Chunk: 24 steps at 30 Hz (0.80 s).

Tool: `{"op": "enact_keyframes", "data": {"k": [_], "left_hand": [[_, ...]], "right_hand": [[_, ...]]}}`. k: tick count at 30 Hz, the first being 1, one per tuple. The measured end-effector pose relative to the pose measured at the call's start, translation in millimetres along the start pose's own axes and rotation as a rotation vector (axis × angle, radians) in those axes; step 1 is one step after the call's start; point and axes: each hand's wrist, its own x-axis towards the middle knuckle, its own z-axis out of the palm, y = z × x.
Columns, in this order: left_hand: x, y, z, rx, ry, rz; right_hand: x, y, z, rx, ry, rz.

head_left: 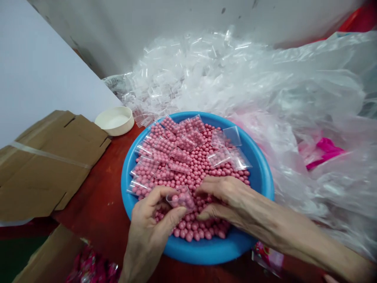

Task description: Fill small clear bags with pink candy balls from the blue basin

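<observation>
A blue basin (pixel 266 173) is filled with small glossy pink balls (pixel 200 169). My left hand (pixel 154 218) pinches a small clear plastic packet (pixel 182 198) with pink balls inside, thumb in front and fingers behind. Just right of the packet, my right hand (pixel 225 198) reaches down to the loose balls, thumb and fingers apart; any balls inside its curl are hidden. Filled clear packets (pixel 165 145) lie heaped at the basin's left and back. Several flat, empty-looking clear packets (pixel 231 157) rest on the balls at the right.
A big heap of clear plastic packets (pixel 165 86) stands behind the basin. Thin plastic sheeting (pixel 318 98) covers the right side. On the red table (pixel 97 204) are a white round dish (pixel 116 122) and folded cardboard (pixel 50 161). Shiny pink wrappers (pixel 91 267) lie at lower left.
</observation>
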Motion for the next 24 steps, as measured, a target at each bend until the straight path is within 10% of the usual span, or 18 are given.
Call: {"op": "enact_keyframes", "data": {"k": [12, 19, 24], "left_hand": [[-0.5, 1.5, 3.8, 0.094, 0.053, 0.17], [-7.4, -0.8, 5.9, -0.058, 0.2, 0.204], [-5.1, 0.9, 7.4, 0.012, 0.192, 0.092]], "right_hand": [[-1.4, -9.8, -8.3, -0.081, -0.104, 0.035], [20.1, 5.0, -3.7, 0.286, -0.252, 0.367], [38.1, -9.4, -13.9, 0.44, 0.136, 0.331]]}}
